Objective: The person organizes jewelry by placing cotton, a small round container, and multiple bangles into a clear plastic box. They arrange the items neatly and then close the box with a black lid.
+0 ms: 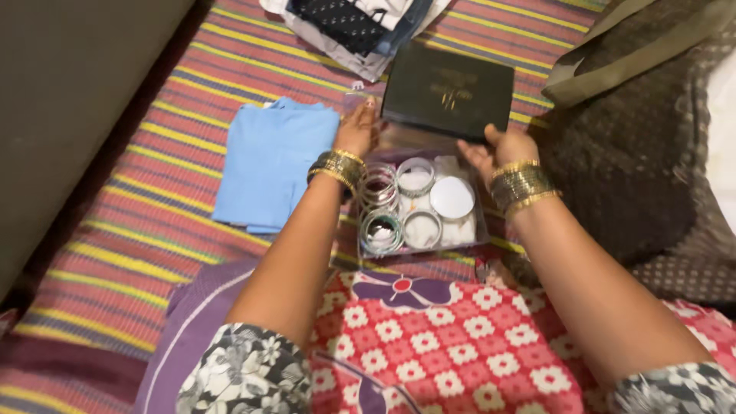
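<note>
Both hands, left hand (pixel 357 130) and right hand (pixel 498 148), grip the flat black rectangular box (pixel 448 92) just beyond the clear plastic bangle case (pixel 422 203). If one grip loosens, the box may drop onto the bangles.

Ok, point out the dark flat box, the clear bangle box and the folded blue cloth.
dark flat box (pixel 448 92), head view, middle of its top.
clear bangle box (pixel 481 230), head view, right wall.
folded blue cloth (pixel 268 165), head view, centre of the fold.
</note>
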